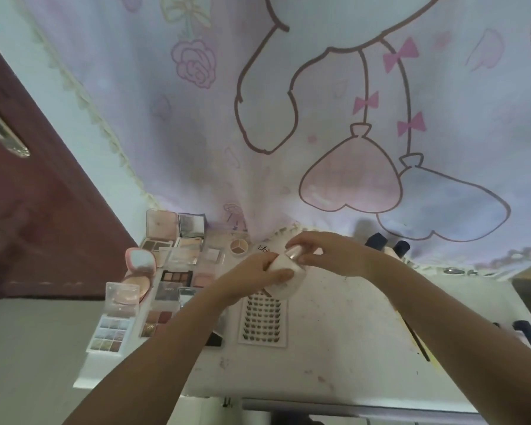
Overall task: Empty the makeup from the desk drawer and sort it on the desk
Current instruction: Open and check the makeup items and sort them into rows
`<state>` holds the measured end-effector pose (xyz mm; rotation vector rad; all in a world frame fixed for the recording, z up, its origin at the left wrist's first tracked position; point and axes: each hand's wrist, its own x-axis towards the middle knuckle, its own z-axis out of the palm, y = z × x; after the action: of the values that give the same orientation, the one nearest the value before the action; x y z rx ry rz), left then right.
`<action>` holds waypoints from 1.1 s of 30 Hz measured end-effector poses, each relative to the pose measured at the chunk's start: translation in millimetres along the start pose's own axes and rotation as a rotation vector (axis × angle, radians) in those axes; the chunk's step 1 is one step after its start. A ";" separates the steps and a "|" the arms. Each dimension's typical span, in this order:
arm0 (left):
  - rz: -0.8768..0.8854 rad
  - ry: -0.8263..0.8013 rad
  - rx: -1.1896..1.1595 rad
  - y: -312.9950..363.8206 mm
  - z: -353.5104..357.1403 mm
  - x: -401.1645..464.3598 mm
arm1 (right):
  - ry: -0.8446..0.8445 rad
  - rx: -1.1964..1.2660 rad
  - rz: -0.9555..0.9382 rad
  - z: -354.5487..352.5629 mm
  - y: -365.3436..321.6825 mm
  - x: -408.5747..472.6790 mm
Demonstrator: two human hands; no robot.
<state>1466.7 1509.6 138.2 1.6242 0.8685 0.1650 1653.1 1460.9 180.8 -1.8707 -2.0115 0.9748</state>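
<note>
Both of our hands meet over the middle of the bench (334, 332), and between them sits a small pale jar (284, 271) with a pearly rounded cap (295, 251), held up just above the lash tray (263, 320). Our left hand (252, 276) wraps its fingers round the jar's body from below and the side, thumb laid across the front. Our right hand (325, 253) comes in from above, fingers curled and pinching the cap. So each grip is closed, one on the body, one on the top, and neither has room to spare.

We judge this jar light and rigid, probably plastic or glass with a glossy skin, so it could slip if we squeeze only at the smooth cap. Best hold is where the left hand has it now, round the wide body. If the cap is loose, we would not lift by it alone; whether it is screwed down we cannot tell.

Off to our left the palettes (172, 259) and a pink compact (140, 262) already lie in rows along the bench edge, with a round three-shade pot (239, 247) behind the jar and dark-capped bottles (387, 245) at the back right.
</note>
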 end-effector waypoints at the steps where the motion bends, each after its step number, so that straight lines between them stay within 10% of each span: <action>1: -0.017 -0.086 -0.113 0.4 -3.0 -2.6 | -0.009 0.019 -0.025 -2.4 -0.5 -4.0; 10: -0.193 -0.419 -0.774 -6.4 -14.1 2.0 | 0.046 0.235 -0.193 -6.2 2.7 -24.3; 14: -0.159 -0.305 -0.554 0.0 -9.0 13.7 | -0.154 0.643 0.071 -25.8 12.8 -22.0; 17: -0.161 -0.272 -0.418 2.7 -3.6 23.4 | -0.252 0.449 0.266 -26.1 16.0 -11.0; 20: -0.184 -0.270 -0.438 4.2 -3.9 29.5 | -0.242 0.274 0.159 -23.2 28.0 0.8; 26: -0.209 -0.218 -0.347 1.4 -9.1 43.9 | -0.331 0.683 0.239 -37.7 43.6 9.8; 33: -0.238 -0.263 -0.229 -9.7 -10.3 58.6 | -0.286 0.260 0.183 -30.8 58.6 25.9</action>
<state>1498.3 1553.5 111.6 1.2841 0.7999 -0.1117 1713.6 1493.2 161.9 -1.8819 -1.7652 1.5512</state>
